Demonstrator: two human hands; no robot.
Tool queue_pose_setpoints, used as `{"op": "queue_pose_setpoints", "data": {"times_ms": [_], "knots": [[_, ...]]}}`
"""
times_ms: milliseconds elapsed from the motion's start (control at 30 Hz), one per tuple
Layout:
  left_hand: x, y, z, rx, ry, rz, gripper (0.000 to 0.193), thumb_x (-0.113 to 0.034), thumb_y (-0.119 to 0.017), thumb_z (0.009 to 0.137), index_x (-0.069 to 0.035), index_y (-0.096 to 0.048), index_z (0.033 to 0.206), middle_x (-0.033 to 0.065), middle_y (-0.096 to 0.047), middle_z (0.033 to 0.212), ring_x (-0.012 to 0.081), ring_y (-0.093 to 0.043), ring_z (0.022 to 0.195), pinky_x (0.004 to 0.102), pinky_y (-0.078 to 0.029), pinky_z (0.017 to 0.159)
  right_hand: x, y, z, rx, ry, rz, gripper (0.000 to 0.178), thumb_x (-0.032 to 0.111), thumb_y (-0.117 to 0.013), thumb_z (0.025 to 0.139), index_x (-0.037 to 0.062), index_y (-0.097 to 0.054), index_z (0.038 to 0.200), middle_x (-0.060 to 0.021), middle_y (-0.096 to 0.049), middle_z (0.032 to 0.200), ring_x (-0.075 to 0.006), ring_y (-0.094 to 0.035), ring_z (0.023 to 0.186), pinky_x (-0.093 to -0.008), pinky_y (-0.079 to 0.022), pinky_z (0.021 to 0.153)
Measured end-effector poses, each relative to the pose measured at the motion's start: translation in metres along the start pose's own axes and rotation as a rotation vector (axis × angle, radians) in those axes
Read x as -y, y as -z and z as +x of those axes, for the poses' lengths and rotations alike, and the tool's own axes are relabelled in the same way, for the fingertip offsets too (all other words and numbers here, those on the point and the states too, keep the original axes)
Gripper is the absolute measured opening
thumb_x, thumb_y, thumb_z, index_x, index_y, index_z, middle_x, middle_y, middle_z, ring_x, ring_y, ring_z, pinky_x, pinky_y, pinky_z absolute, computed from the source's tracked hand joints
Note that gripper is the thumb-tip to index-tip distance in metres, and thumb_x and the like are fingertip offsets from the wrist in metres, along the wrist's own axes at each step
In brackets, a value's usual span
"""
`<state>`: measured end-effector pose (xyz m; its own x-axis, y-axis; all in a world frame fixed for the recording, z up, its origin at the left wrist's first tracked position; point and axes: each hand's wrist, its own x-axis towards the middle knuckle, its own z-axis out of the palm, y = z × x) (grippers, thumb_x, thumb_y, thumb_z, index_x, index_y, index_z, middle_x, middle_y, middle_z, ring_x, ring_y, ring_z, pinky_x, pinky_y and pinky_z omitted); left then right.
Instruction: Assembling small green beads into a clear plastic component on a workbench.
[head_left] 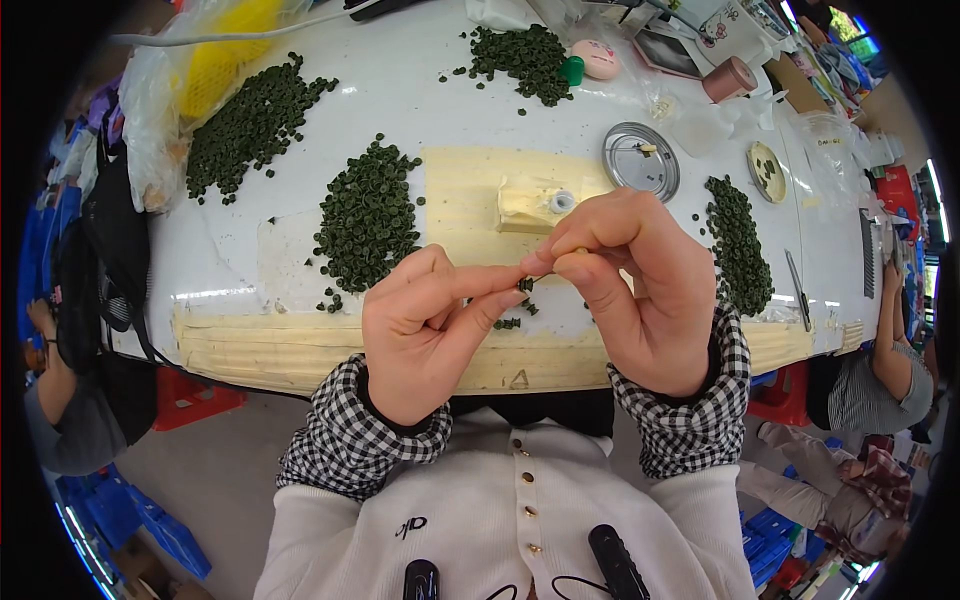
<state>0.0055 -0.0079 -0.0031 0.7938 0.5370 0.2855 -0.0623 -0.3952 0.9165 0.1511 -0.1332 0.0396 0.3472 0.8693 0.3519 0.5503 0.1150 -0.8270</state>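
My left hand (420, 325) pinches a small dark green round part (525, 285) between thumb and forefinger. My right hand (650, 285) is closed in a pinch just to its right, its fingertips meeting the left forefinger. Something thin and small seems to sit in the right fingers, too fine to name. Beneath both hands lie a few loose dark green parts (508, 323). Behind the fingertips stands a block wrapped in cream tape (527, 205) with a whitish round fitting (562, 202) on it.
Piles of the green parts lie left of centre (368, 215), far left (250, 125), at the back (520, 60) and right (738, 245). A round metal lid (640, 165), tweezers (797, 290) and a thread spool (729, 79) are on the right. Other people sit on both sides.
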Motion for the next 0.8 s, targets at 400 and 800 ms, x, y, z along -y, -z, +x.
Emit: {"op": "queue_pose_setpoints", "data": {"times_ms": [400,800], "knots": [[-0.004,0.001,-0.001,0.015,0.040,0.007,0.019,0.000,-0.073,0.076,-0.004,-0.073,0.095,-0.0036,-0.038,0.061,0.0073,-0.034,0.058,0.0218,-0.028,0.053,-0.013,-0.004,0.004,-0.375,0.063,-0.047,0.008,0.003,-0.062,0.087,-0.0019,-0.056,0.090,-0.0096,-0.059,0.082,-0.0191,-0.061,0.071,-0.0261,-0.050,0.065],[-0.007,0.001,-0.001,-0.015,0.043,0.011,0.019,0.001,-0.072,0.077,-0.004,-0.072,0.095,-0.0047,-0.036,0.061,0.0071,-0.033,0.059,0.0212,-0.029,0.054,-0.023,-0.001,0.012,-0.299,0.121,-0.612,0.014,0.006,-0.071,0.076,0.0023,-0.062,0.086,-0.0096,-0.057,0.080,-0.0272,-0.055,0.071,-0.0354,-0.045,0.064]]}}
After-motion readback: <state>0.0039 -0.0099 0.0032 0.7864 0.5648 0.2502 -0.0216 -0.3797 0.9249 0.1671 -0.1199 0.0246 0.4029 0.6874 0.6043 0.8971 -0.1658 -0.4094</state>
